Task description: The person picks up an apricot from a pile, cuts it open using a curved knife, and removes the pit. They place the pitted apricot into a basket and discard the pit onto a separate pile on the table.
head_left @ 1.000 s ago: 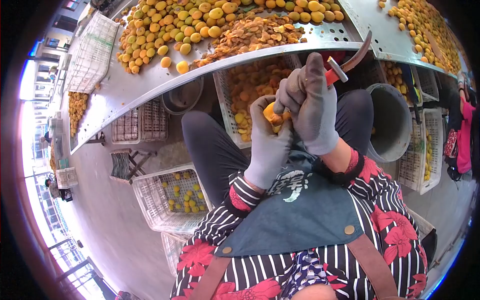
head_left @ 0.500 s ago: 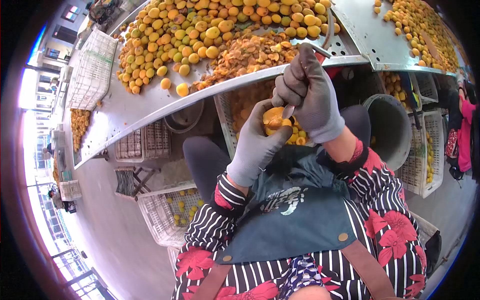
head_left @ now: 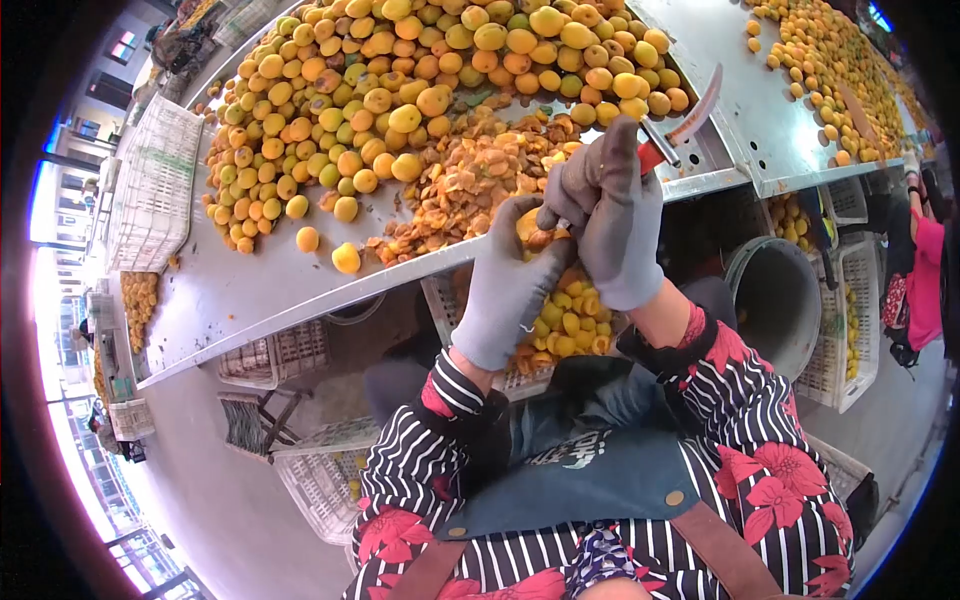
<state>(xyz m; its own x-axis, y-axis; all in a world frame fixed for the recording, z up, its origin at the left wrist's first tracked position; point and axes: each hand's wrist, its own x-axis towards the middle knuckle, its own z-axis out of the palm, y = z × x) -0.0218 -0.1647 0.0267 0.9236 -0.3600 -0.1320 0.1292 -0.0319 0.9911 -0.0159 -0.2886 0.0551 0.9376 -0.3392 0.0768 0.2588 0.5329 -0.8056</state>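
My left hand, in a grey work glove, grips an apricot whose cut orange flesh shows between thumb and fingers. My gloved right hand is closed around a curved knife; its blade points up and right, and a bit of red handle shows above the fist. A small metal tip emerges at the fist's lower side, touching the apricot or very close to it. Below both hands stands a crate with cut apricots in it. Past the hands, torn apricot pieces are heaped on the metal table.
Whole apricots cover much of the table behind the pieces. A grey bucket stands at my right beside white crates. Left of me are a folding stool and another crate. A person in pink is at far right.
The view has tilted up, showing more of the table. My right fist has turned and closed in on the left hand, and the curved blade now stands out more clearly.
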